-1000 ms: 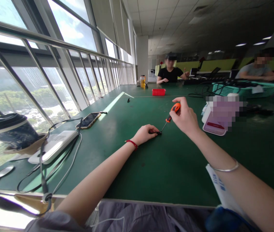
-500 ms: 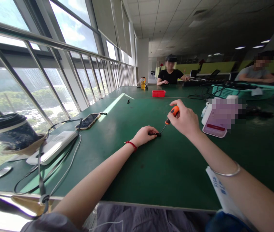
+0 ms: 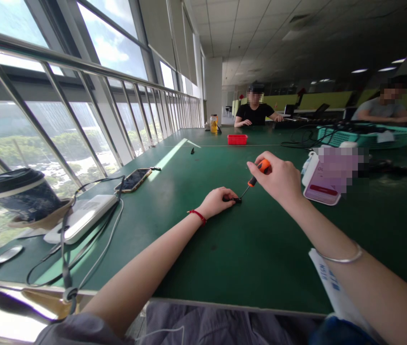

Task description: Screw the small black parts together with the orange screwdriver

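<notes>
Presently, left hand [image 3: 218, 201] has fingers closed on a small black part [image 3: 238, 200] on the worktop [image 3: 246, 254], six o'clock from the red tray [image 3: 237, 140]. Right hand [image 3: 281, 175]: fingers curled round the orange-and-black screwdriver [image 3: 252, 181], tip at the part's three-o'clock end.

A screwdriver [image 3: 252, 181] with an orange and black handle [image 3: 264, 166] and silver-grey shaft [image 3: 245, 192]; a black part [image 3: 237, 200]; a dark green desk [image 3: 268, 258]. Red cord bracelet [image 3: 200, 217], silver bangle [image 3: 343, 261], red tray [image 3: 237, 142], turquoise basket [image 3: 357, 140], white power bank [image 3: 81, 223]. Cup [image 3: 29, 206]: mottled dark blue, pale band, black lid [image 3: 9, 179].
</notes>
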`<state>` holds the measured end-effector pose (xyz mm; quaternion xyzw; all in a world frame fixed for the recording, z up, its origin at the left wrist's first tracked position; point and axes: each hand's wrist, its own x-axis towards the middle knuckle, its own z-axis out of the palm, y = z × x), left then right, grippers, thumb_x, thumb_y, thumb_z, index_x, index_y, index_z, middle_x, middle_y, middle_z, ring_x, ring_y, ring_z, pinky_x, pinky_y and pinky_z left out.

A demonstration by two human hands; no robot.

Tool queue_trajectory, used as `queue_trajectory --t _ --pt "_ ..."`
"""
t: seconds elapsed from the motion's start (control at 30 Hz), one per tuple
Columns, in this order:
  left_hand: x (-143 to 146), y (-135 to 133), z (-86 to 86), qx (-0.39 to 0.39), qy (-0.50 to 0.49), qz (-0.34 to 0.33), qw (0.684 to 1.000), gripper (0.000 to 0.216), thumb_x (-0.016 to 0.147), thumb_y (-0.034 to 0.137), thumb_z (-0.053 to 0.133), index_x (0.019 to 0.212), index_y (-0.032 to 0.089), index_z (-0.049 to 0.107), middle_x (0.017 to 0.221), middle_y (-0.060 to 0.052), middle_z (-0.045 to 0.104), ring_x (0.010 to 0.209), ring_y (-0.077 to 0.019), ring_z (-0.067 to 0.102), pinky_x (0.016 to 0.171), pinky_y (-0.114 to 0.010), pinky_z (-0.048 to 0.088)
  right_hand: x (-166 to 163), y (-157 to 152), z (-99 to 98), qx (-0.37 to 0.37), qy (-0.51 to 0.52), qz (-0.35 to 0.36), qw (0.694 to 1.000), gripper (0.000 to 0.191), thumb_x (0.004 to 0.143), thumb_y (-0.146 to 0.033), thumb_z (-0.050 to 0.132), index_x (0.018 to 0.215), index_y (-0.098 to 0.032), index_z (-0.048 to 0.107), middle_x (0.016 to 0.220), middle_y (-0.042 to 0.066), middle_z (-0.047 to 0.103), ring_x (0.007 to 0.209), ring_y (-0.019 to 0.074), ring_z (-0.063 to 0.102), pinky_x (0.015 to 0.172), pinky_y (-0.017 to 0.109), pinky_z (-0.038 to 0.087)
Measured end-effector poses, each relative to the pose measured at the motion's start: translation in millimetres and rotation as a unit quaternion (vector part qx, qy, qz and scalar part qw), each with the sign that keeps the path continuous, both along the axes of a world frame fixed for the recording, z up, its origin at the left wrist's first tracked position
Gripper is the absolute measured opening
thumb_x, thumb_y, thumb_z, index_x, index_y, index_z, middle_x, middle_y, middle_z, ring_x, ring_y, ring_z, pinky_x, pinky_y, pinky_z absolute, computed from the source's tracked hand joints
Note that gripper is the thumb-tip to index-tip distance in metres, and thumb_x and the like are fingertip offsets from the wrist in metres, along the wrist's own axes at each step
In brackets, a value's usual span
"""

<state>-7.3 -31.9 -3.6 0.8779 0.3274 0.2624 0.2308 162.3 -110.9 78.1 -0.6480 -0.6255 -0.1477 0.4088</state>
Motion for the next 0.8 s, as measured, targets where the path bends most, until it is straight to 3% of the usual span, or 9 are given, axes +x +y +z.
queue_trajectory --t 0.1,0.2,0.33,0.43,0.53,0.6,0.7,0.8 --pt "0.2 0.4 -0.5 -0.010 -0.009 -0.002 1.000 0.019 0.076 0.024 0.060 0.090 0.017 0.070 0.083 -0.003 0.064 0.074 -0.0123 0.057 0.068 -0.021 0.047 0.8 -0.3 0.7 0.000 0.001 0.007 1.000 0.032 0.081 -0.052 0.044 0.073 -0.024 0.057 0.055 0.001 0.055 0.052 0.0173 0.049 0.048 0.026 0.025" --pt "1.2 1.5 -1.7 -0.029 -0.017 0.002 0.999 0.021 0.076 0.029 0.061 0.090 0.017 0.070 0.082 -0.003 0.065 0.073 -0.0126 0.057 0.066 -0.021 0.047 0.1 -0.7 0.7 -0.007 0.009 0.029 1.000 0.018 0.078 -0.038 0.048 0.087 -0.025 0.058 0.059 -0.001 0.057 0.053 0.0172 0.050 0.050 0.026 0.027" --pt "2.9 2.4 -2.8 -0.027 -0.020 0.011 0.999 0.017 0.075 0.025 0.061 0.087 0.016 0.070 0.080 -0.003 0.066 0.071 -0.0125 0.057 0.065 -0.021 0.046 -1.9 -0.3 -0.4 -0.009 0.029 0.031 0.999 0.029 0.076 -0.040 0.050 0.100 -0.024 0.055 0.064 0.000 0.059 0.057 0.0191 0.052 0.050 0.026 0.028" --pt "2.6 2.2 -1.9 -0.023 -0.020 0.013 0.999 0.016 0.075 0.024 0.061 0.085 0.015 0.070 0.078 -0.003 0.066 0.070 -0.0124 0.057 0.064 -0.022 0.046 -2.0 0.8 -1.5 -0.020 0.033 0.023 0.999 0.032 0.078 -0.053 0.048 0.088 -0.025 0.057 0.062 0.001 0.058 0.058 0.0195 0.052 0.050 0.026 0.028" --pt "0.5 2.8 -0.3 -0.013 -0.011 0.021 1.000 0.014 0.073 0.022 0.062 0.083 0.016 0.070 0.078 -0.002 0.066 0.070 -0.0126 0.058 0.065 -0.022 0.046 -1.4 2.3 -2.9 -0.030 0.041 0.057 0.997 0.028 0.078 -0.052 0.049 0.079 -0.025 0.058 0.061 0.001 0.057 0.058 0.0180 0.053 0.050 0.025 0.030" --pt "-1.5 3.5 0.6 -0.003 -0.004 0.027 1.000 0.014 0.073 0.022 0.063 0.083 0.016 0.070 0.079 -0.002 0.066 0.071 -0.0127 0.058 0.066 -0.022 0.047 -1.7 3.2 -4.2 -0.023 0.050 0.080 0.995 0.025 0.076 -0.046 0.053 0.090 -0.025 0.057 0.064 0.000 0.058 0.058 0.0178 0.054 0.051 0.026 0.032" --pt "-3.8 2.6 2.6 0.010 0.009 0.041 0.999 0.014 0.072 0.023 0.063 0.082 0.017 0.070 0.079 -0.002 0.066 0.071 -0.0128 0.058 0.066 -0.022 0.047 -3.7 3.8 -6.4 -0.011 0.055 0.092 0.994 0.037 0.075 -0.039 0.054 0.108 -0.025 0.051 0.070 0.000 0.061 0.060 0.0188 0.056 0.052 0.026 0.033" --pt "-4.0 -1.7 5.5 0.041 0.025 0.058 0.997 0.013 0.070 0.022 0.062 0.080 0.017 0.069 0.080 -0.002 0.065 0.072 -0.0136 0.058 0.065 -0.022 0.046 -6.3 3.0 -7.6 -0.019 0.032 0.074 0.997 0.039 0.077 -0.047 0.051 0.109 -0.024 0.050 0.068 0.001 0.061 0.059 0.0202 0.056 0.050 0.026 0.032"
